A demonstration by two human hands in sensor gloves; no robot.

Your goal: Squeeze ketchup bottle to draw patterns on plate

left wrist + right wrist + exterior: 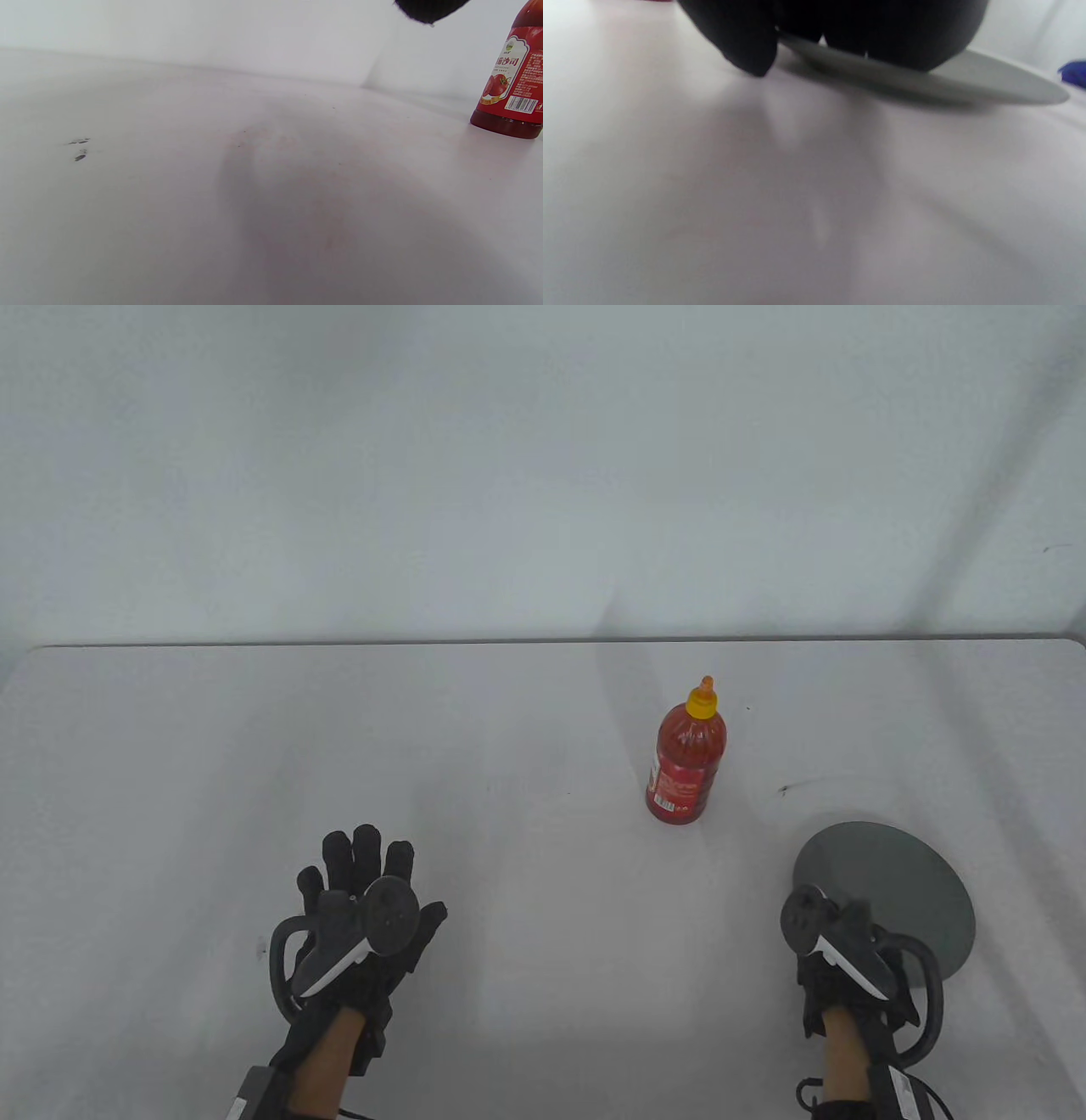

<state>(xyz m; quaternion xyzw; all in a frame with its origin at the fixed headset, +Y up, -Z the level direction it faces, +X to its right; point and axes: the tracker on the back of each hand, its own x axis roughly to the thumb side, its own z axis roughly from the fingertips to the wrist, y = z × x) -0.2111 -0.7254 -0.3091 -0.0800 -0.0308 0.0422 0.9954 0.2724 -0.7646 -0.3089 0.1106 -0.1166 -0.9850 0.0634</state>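
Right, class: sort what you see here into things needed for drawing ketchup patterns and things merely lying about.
For the job:
ketchup bottle, upright, untouched
grey plate, under the right hand
left hand, holding nothing

Lying about:
blue object, unclear what
dark marks on the table

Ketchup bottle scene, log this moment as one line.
ketchup bottle: upright, untouched | plate: right hand at near rim | left hand: open, idle
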